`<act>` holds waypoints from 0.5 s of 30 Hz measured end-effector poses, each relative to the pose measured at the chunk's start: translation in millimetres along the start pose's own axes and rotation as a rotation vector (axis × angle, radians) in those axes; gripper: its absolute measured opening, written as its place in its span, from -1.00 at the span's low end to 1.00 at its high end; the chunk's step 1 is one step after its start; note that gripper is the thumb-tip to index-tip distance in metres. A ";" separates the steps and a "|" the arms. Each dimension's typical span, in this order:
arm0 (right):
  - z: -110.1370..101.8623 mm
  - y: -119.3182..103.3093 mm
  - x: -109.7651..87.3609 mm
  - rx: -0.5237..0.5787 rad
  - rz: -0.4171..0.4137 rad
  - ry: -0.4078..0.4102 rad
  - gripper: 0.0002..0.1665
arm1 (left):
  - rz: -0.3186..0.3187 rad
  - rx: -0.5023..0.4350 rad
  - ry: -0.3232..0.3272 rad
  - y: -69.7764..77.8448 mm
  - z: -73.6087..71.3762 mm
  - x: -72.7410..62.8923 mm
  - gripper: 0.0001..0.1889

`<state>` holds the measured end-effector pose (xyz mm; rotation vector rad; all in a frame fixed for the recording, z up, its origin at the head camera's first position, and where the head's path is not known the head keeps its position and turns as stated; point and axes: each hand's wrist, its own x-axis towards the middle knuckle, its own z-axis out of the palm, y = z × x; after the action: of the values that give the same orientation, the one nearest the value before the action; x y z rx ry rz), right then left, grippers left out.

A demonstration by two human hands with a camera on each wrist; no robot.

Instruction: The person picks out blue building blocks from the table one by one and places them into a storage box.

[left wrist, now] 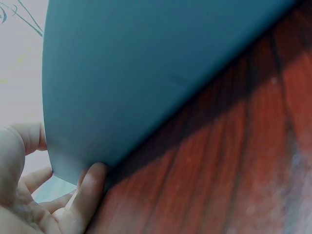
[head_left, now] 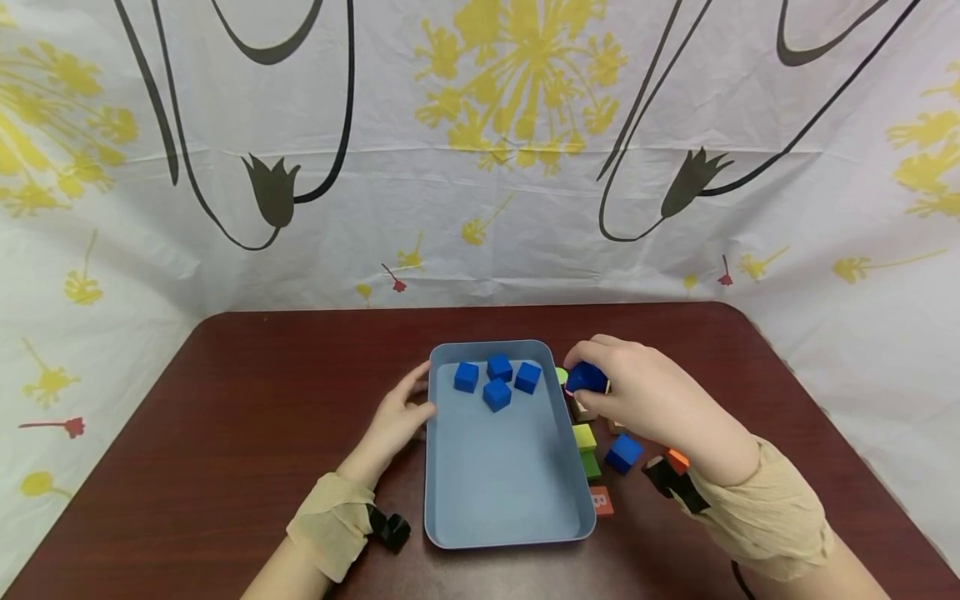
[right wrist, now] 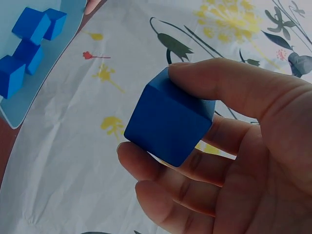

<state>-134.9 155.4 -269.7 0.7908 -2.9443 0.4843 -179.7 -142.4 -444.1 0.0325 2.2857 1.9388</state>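
Note:
My right hand point(head_left: 645, 387) pinches a blue cube point(right wrist: 168, 124) between thumb and fingers, above the blocks just right of the tray. A grey-blue rectangular tray point(head_left: 510, 475) lies on the table with several blue cubes point(head_left: 497, 394) grouped at its far end. My left hand point(head_left: 393, 425) rests along the tray's left side. In the left wrist view its fingers point(left wrist: 92, 187) touch the tray's outer wall point(left wrist: 112, 87) low down by the table. Another blue cube point(head_left: 623, 453) sits on the table below my right hand.
Beside the tray's right edge are a yellow block point(head_left: 584, 437), a green block point(head_left: 591, 465), a red lettered block point(head_left: 602, 501) and an orange block point(head_left: 678, 460). My right hand partly hides more blocks. A patterned cloth point(head_left: 480, 225) hangs behind the dark wooden table point(head_left: 300, 367).

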 end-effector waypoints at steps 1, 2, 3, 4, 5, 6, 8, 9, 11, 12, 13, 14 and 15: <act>0.3 -0.8 0.8 0.002 -0.004 0.000 -0.71 | 0.000 0.001 -0.003 4.6 0.0 -3.0 -0.23; 0.4 -1.8 1.5 0.002 -0.007 0.001 -0.71 | 0.001 -0.001 -0.005 5.0 -0.1 -3.4 -0.23; 0.6 -2.8 2.1 0.002 -0.010 0.003 -0.71 | 0.003 -0.002 -0.005 4.7 -0.2 -3.7 -0.23; 0.8 -3.9 2.8 0.003 -0.013 0.004 -0.70 | 0.003 -0.001 -0.005 4.7 -0.2 -4.0 -0.23; 1.1 -5.0 3.7 0.003 -0.018 0.005 -0.70 | 0.001 -0.001 -0.005 5.2 -0.1 -4.2 -0.24; 1.4 -6.4 4.6 0.003 -0.018 0.005 -0.70 | -0.001 -0.001 -0.005 5.5 -0.1 -4.2 -0.24; 2.1 -8.9 6.3 0.008 -0.015 0.000 -0.69 | 0.001 0.000 0.002 1.3 0.4 -1.8 -0.23; 3.0 -9.9 7.2 0.008 -0.011 -0.003 -0.69 | 0.003 0.001 0.006 1.1 0.6 -1.9 -0.24; 4.9 -11.8 9.3 0.013 -0.013 -0.008 -0.69 | 0.003 0.002 0.009 1.7 1.1 -1.9 -0.23; 5.8 -12.5 10.1 0.014 -0.016 -0.009 -0.69 | 0.002 0.002 0.010 1.8 1.2 -2.0 -0.23; 7.0 -13.0 10.9 0.016 -0.022 -0.009 -0.69 | 0.002 0.003 0.011 1.8 1.4 -2.0 -0.23; 8.2 -13.3 11.6 0.012 -0.032 -0.005 -0.69 | 0.001 0.003 0.010 1.9 1.6 -2.0 -0.23; 9.3 -13.6 12.2 0.010 -0.043 -0.001 -0.69 | 0.000 0.003 0.009 1.8 1.6 -1.9 -0.23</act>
<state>-138.5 135.5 -273.0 0.8529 -2.9211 0.4956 -177.8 -140.7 -442.4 0.0238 2.2948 1.9395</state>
